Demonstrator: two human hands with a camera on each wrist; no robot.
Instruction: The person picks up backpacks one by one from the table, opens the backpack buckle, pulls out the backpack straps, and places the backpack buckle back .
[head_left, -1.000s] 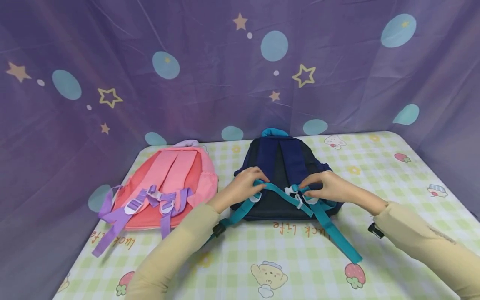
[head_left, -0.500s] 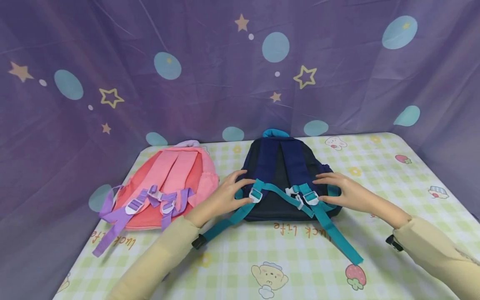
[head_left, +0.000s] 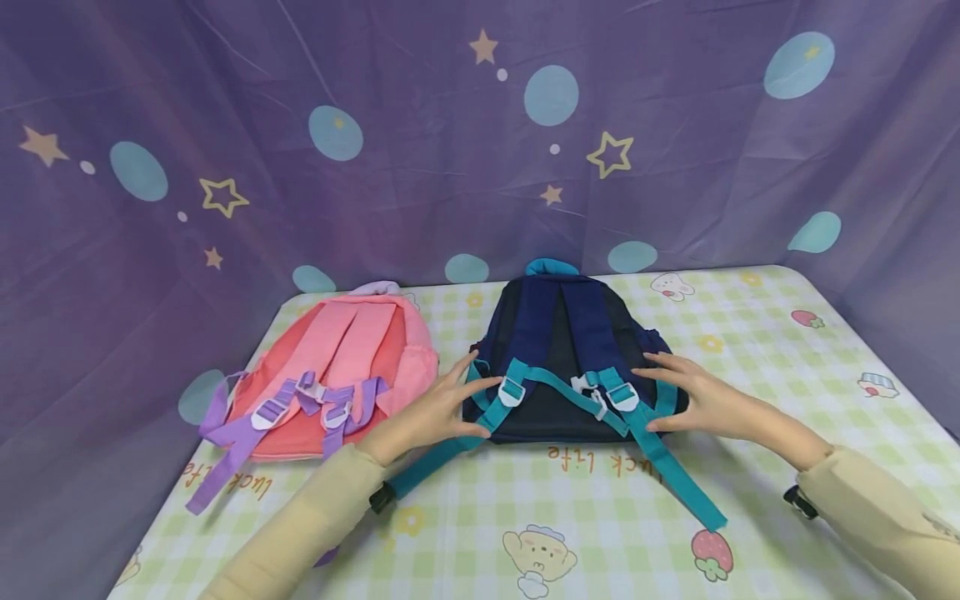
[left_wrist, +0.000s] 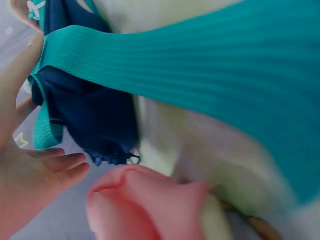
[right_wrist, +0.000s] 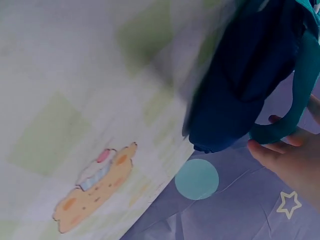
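Note:
A navy and black backpack [head_left: 561,342] lies on its front, with its shoulder straps facing up. Teal webbing straps [head_left: 555,379] cross its lower part, joined at a small white buckle [head_left: 597,402] right of centre. My left hand [head_left: 431,408] is at the bag's lower left, fingers spread, its thumb and fingertips right at the teal strap near a white slider [head_left: 512,392]. At the lower right, my right hand [head_left: 701,402] has fingers apart beside the other slider [head_left: 622,397]. The right wrist view shows its fingers by a teal strap loop [right_wrist: 280,132].
To the left lies a pink backpack [head_left: 352,333] with purple straps [head_left: 228,458]. A loose teal strap end [head_left: 686,492] extends toward the front of the table, over the green checked tablecloth [head_left: 615,542]. A purple curtain [head_left: 420,167] hangs behind.
Both hands have let go of the teal straps and buckle area and moved apart, toward the bag's lower left and right sides. Their fingers have spread. The bags stay in place.

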